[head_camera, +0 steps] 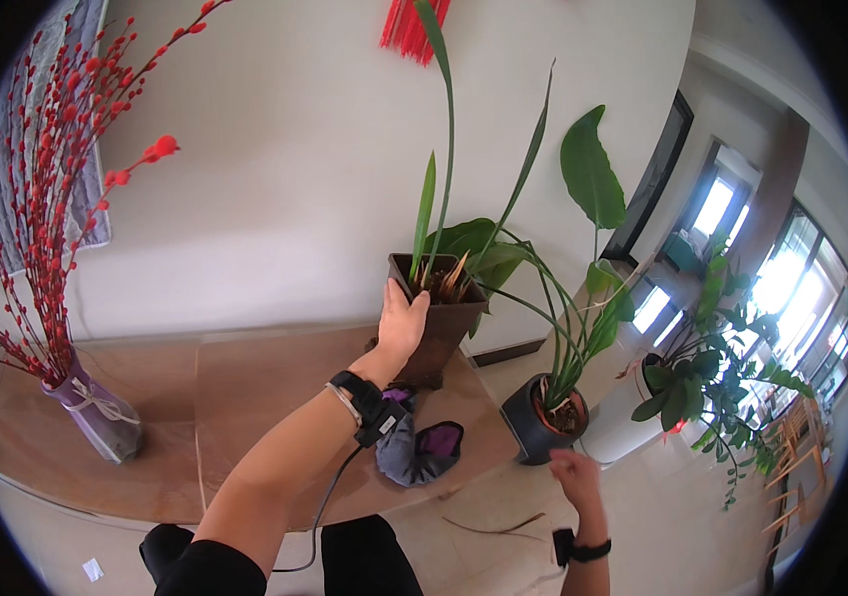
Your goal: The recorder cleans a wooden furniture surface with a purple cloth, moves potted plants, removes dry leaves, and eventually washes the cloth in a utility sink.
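Note:
My left hand [403,319] grips the near rim of a brown square plant pot [435,339], thumb over its edge. The pot stands on the right end of a brown, glossy cabinet top [245,417]. Long green leaves [448,149] and cut, dried stubs [457,274] rise from its soil. My right hand [577,477] is raised at the lower right with its fingers curled; I see nothing in it. Behind that hand, a dark pot [536,425] with a leafy plant stands on the floor. A grey cloth item with purple lining [424,454] lies below my left wrist.
At the left, a purple vase [92,410] holds red-budded branches [44,223]. A dry leaf strip [495,527] lies on the pale floor. Another trailing plant [699,372] rises from a white planter [625,417] at the right. A cable [327,499] hangs from my left wrist.

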Tool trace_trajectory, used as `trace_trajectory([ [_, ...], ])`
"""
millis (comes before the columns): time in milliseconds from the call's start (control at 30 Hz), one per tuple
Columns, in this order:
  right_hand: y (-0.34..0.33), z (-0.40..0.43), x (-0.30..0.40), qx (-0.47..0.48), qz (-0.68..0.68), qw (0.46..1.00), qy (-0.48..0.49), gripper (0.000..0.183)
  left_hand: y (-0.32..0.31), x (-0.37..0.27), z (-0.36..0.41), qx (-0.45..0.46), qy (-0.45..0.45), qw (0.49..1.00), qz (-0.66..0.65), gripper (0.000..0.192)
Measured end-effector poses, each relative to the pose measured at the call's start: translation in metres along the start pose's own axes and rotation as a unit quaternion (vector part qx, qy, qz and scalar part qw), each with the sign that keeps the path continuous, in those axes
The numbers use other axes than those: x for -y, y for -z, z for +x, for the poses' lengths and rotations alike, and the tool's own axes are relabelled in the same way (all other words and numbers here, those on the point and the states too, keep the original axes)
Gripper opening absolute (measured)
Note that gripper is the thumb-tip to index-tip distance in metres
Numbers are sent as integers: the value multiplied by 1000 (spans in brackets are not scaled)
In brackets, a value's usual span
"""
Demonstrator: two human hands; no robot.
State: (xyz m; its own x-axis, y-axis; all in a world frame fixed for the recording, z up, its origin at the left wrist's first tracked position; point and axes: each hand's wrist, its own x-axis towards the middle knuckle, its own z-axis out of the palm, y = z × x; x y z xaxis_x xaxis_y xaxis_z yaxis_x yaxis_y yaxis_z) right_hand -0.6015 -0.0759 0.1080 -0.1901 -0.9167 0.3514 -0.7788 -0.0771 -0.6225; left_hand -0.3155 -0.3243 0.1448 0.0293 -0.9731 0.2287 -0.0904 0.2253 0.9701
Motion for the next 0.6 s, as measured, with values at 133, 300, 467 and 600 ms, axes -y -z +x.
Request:
trace_trajectory([
  [133,-31,92,92,-4,160,983,84,13,-7,6,-3,1,-3,999,-47,78],
  [300,-75,203,153,-62,206,964,158,11,-8,14,-1,-9,-28,998,-57,76],
  [467,-111,250,158,-52,-5,989,139,18,-13,25,5,-19,-75,996,-42,73],
  [600,-126,257,153,-61,5,992,111,21,-16,20,0,-10,-49,997,-66,73],
])
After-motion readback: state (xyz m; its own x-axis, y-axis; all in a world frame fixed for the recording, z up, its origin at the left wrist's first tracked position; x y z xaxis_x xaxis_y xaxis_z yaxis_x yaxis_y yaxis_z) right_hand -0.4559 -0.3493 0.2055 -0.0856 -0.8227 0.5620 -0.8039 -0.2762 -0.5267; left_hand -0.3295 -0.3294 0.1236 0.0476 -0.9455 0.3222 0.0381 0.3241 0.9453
